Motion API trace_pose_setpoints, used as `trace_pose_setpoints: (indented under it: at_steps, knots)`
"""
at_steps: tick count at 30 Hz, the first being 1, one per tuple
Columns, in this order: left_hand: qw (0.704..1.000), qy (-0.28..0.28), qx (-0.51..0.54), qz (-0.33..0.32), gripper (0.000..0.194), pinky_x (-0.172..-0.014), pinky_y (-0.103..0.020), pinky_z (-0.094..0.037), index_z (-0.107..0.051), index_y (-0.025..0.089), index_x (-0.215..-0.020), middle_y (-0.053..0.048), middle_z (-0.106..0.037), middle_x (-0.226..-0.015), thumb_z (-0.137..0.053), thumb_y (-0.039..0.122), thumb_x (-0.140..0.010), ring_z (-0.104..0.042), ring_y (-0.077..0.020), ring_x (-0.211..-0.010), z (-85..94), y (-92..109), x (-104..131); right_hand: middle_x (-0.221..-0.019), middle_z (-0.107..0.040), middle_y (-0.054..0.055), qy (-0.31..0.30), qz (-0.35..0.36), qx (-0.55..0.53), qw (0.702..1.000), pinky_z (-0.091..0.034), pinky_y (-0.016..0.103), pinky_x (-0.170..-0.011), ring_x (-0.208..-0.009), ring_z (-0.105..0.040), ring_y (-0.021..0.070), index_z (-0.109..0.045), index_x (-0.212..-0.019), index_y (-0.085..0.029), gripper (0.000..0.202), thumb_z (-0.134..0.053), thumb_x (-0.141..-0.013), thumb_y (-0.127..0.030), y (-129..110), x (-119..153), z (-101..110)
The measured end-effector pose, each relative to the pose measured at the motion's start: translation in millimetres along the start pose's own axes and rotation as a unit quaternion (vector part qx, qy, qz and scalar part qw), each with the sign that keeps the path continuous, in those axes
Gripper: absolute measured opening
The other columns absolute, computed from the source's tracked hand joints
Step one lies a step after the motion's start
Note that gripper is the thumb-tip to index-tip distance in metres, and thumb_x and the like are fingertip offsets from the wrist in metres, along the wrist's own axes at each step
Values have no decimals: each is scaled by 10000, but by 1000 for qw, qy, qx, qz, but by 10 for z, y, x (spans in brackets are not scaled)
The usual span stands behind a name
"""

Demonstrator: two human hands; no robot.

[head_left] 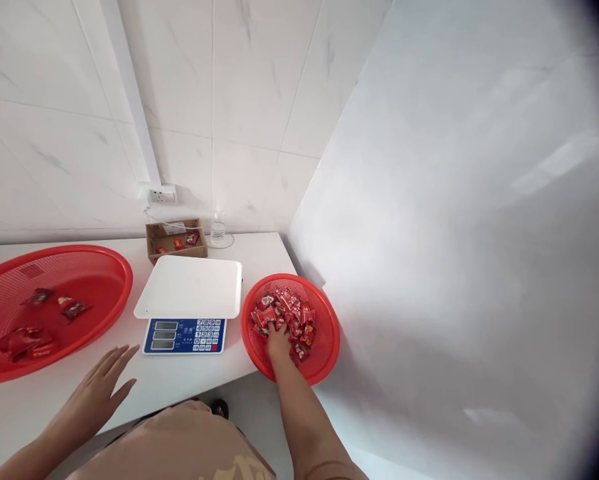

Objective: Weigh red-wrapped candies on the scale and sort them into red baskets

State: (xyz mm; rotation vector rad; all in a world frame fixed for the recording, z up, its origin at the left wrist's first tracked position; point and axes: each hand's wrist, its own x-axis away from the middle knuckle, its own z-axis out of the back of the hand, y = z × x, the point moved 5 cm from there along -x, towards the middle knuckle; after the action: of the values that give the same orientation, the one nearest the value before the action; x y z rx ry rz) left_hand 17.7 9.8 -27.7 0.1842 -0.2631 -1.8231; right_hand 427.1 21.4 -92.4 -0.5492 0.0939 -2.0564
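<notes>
My right hand (278,341) reaches down into a round red plastic basket (330,333) at the table's right end. Its visible fingers are apart and touch a heap of small red wrapped snack packets (299,313); the fingertips are partly hidden among them. Over the table, between a larger red basket and the scale, my left hand (99,390) is open with its fingers stretched out, holding nothing. A digital scale with a bare white pan (189,288) and a blue keypad panel (184,335) stands between the two baskets.
The larger red basket (122,270) at the left holds several dark and red packets (19,341). Behind the scale are a cardboard box (176,252) with a few packets and a clear bottle (218,230). A wall socket (163,195) and white panel (429,233) border the table.
</notes>
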Motion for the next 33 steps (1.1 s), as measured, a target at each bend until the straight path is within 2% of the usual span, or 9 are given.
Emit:
trace_pose_setpoints:
  at_steps: [2,5,10,14,18,22,27,30,33]
  knots:
    - [1000,-3,-4,1,590,-1040,-432,-359,-456,145,-1300,-143,-520,-1332,-325,459,-818,-420,-289,-1281,-60,13,45,-1242,-504,150,32,43,-62,997,-417,404,-880,-1062,-550,255,-573,-1139,-226,397,-458,-768,-144,130,-9,126]
    - [1000,-6,-8,-4,599,-1037,-433,-365,-449,154,-1307,-137,-528,-1327,-331,466,-809,-423,-285,-1279,-108,65,77,-1098,-603,68,30,59,-109,992,-428,274,-867,-981,-583,171,-586,-1094,-213,429,-409,-725,-81,406,-55,301]
    - [1000,-16,-18,-10,599,-1041,-421,-361,-463,138,-1290,-139,-532,-1321,-305,461,-811,-426,-281,-1276,-74,305,5,-1128,-602,64,50,31,-129,990,-442,286,-859,-1017,-565,182,-551,-1173,-200,500,-364,-722,-92,764,-149,483]
    - [999,-24,-17,-31,576,-1030,-405,-377,-472,157,-1283,-119,-541,-1316,-321,449,-811,-432,-270,-1271,-53,515,-78,-1296,-491,110,54,6,-100,994,-363,367,-961,-1194,-454,238,-480,-1292,-239,603,-450,-709,-86,677,-151,388]
    - [998,-10,-19,-62,526,-1021,-397,-391,-490,185,-1269,-100,-555,-1303,-360,422,-817,-446,-260,-1260,-49,638,-94,-1440,-314,139,14,-41,-15,999,-373,512,-895,-1273,-323,332,-348,-1379,-306,641,-504,-765,-211,499,-100,236]
    - [996,-17,-27,-83,507,-980,-393,-435,-502,179,-1267,-107,-563,-1293,-365,404,-834,-483,-262,-1228,-80,722,-56,-1352,-425,134,-8,19,1,1000,-377,443,-895,-1233,-349,314,-474,-1286,-253,503,-512,-785,-258,377,-54,225]
    - [995,-35,-28,-92,488,-965,-408,-452,-509,194,-1274,-107,-550,-1311,-382,389,-845,-488,-272,-1225,-130,774,1,-1150,-591,85,-46,101,-28,993,-386,289,-858,-1045,-531,208,-553,-1179,-227,362,-438,-837,-247,326,-31,283]
    - [995,-38,-20,-86,481,-965,-400,-453,-508,214,-1278,-102,-543,-1319,-389,399,-850,-488,-265,-1227,-159,735,34,-1266,-514,96,27,77,-44,996,-391,298,-861,-1111,-505,213,-437,-1299,-241,439,-387,-864,-266,366,-139,491]
    - [996,-36,-9,-77,481,-974,-388,-447,-502,245,-1285,-87,-539,-1323,-401,419,-848,-490,-251,-1227,-200,667,85,-1444,-308,125,98,48,-32,993,-319,384,-973,-1306,-311,279,-277,-1405,-262,622,-488,-828,-357,376,-331,714]
